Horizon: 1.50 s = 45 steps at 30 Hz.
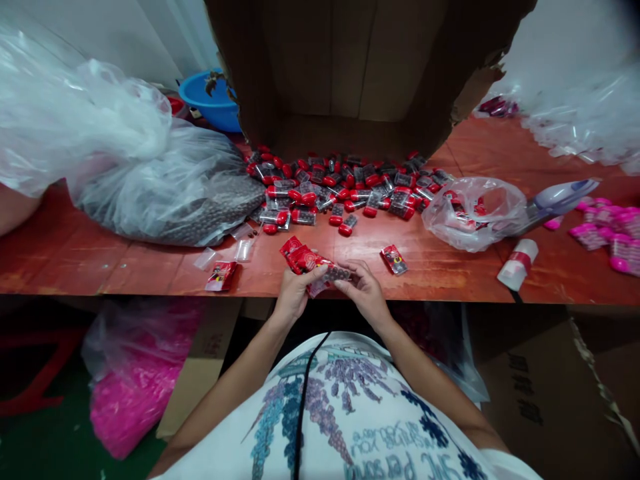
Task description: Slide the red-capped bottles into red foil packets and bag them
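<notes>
Near the table's front edge, my left hand (295, 293) is closed on several small red packets (301, 257). The fingers of my right hand (367, 291) pinch the right end of one packet, whose clear part shows dark round pellets (336, 272). One red packet (394, 259) lies on the table to the right of my hands. Another red packet (221, 275) lies to the left, beside small clear bags (244, 250). Beyond my hands spreads a pile of small clear containers with red caps (305, 198), dark contents inside.
An open cardboard box (345, 130) lies behind the pile. At left slumps a large plastic bag of dark pellets (200, 193), with a blue basin (207, 100) behind. To the right are a clear bag with red packets (467, 213), a white roll (518, 265) and pink containers (607, 227).
</notes>
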Each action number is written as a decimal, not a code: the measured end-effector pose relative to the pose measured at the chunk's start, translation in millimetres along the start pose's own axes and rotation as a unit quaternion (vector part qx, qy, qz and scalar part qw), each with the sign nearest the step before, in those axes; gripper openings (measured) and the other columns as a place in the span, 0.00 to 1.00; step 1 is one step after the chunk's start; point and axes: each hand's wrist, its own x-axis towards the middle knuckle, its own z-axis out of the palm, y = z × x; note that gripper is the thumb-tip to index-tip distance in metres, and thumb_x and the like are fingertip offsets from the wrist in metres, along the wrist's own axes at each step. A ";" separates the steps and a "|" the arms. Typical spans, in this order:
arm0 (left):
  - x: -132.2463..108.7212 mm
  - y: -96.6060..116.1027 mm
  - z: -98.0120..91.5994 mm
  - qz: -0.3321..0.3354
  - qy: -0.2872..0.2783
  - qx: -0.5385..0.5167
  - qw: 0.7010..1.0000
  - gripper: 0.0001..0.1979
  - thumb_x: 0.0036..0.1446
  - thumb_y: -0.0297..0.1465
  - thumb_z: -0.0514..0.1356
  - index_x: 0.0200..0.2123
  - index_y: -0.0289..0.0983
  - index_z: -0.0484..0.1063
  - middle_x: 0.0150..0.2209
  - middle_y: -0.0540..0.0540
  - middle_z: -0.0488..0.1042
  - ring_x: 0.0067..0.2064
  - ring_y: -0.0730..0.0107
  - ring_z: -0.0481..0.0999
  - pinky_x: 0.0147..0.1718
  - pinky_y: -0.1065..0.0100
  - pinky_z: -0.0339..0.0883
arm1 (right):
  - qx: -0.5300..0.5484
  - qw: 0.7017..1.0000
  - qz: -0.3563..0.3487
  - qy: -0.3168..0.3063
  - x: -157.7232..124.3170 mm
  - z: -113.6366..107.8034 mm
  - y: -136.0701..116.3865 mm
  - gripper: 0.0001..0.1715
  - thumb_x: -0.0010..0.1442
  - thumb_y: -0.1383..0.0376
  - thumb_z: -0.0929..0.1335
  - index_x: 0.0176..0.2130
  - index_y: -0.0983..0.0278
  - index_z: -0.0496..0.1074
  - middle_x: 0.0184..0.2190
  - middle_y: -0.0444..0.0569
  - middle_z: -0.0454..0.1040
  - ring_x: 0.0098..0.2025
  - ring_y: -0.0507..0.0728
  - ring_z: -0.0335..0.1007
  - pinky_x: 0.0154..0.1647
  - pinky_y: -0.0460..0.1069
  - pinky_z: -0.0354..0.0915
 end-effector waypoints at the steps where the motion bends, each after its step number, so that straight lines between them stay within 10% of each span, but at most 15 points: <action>1: -0.4 0.9 0.0 -0.001 0.003 0.000 1.000 0.22 0.33 0.25 0.72 0.37 0.34 0.74 0.30 0.49 0.77 0.31 0.69 0.76 0.35 0.68 0.70 | -0.010 1.000 -0.012 -0.022 -0.2 -2.3 -0.3 0.21 0.53 0.62 0.72 0.48 0.56 0.72 0.47 0.47 0.64 0.51 0.56 0.65 0.52 0.51 0.65; 10: -9.8 -8.0 6.3 -0.096 -0.070 0.045 0.992 0.16 0.36 0.26 0.71 0.32 0.30 0.75 0.28 0.46 0.77 0.28 0.69 0.76 0.31 0.69 0.71 | -0.095 0.993 -0.041 -0.062 1.7 -6.7 -0.1 0.24 0.56 0.65 0.69 0.53 0.52 0.69 0.45 0.46 0.64 0.46 0.54 0.65 0.49 0.50 0.65; 15: -2.2 -6.6 -0.5 -0.118 -0.010 -0.020 0.993 0.20 0.36 0.21 0.70 0.37 0.31 0.75 0.33 0.43 0.79 0.32 0.65 0.79 0.36 0.65 0.73 | -0.168 0.985 -0.040 0.025 1.5 -41.3 8.6 0.24 0.58 0.63 0.67 0.54 0.56 0.68 0.45 0.49 0.65 0.40 0.55 0.67 0.45 0.52 0.67; 22: 2.9 -9.8 -3.4 -0.124 0.036 -0.026 0.991 0.16 0.32 0.19 0.70 0.30 0.31 0.74 0.29 0.43 0.79 0.27 0.65 0.78 0.29 0.65 0.74 | -0.472 0.863 -0.107 0.147 -4.7 -71.7 -4.4 0.23 0.59 0.60 0.66 0.54 0.61 0.69 0.48 0.56 0.65 0.53 0.65 0.60 0.56 0.63 0.58; 30: 7.5 -14.3 5.2 -0.082 0.040 -0.031 0.995 0.13 0.33 0.22 0.71 0.27 0.30 0.75 0.25 0.44 0.78 0.25 0.67 0.77 0.28 0.69 0.73 | -0.267 0.959 -0.094 0.009 17.0 -0.6 -6.2 0.19 0.60 0.65 0.65 0.52 0.59 0.68 0.37 0.47 0.74 0.39 0.55 0.71 0.41 0.50 0.67; 40: 18.4 -0.5 -17.4 -0.098 0.083 -0.105 0.986 0.12 0.38 0.18 0.68 0.30 0.31 0.75 0.27 0.44 0.78 0.27 0.66 0.78 0.30 0.68 0.74 | -0.348 0.913 -0.144 -0.157 55.0 -0.2 -12.0 0.22 0.63 0.69 0.59 0.55 0.58 0.64 0.35 0.46 0.76 0.37 0.54 0.72 0.41 0.48 0.66; 45: 21.3 11.9 -24.2 -0.114 0.130 -0.139 0.975 0.08 0.41 0.16 0.65 0.28 0.30 0.74 0.25 0.45 0.77 0.24 0.69 0.76 0.25 0.71 0.73 | -0.541 0.814 -0.197 -0.071 102.6 -27.5 -4.4 0.23 0.61 0.73 0.59 0.54 0.64 0.67 0.50 0.57 0.70 0.51 0.61 0.63 0.53 0.56 0.59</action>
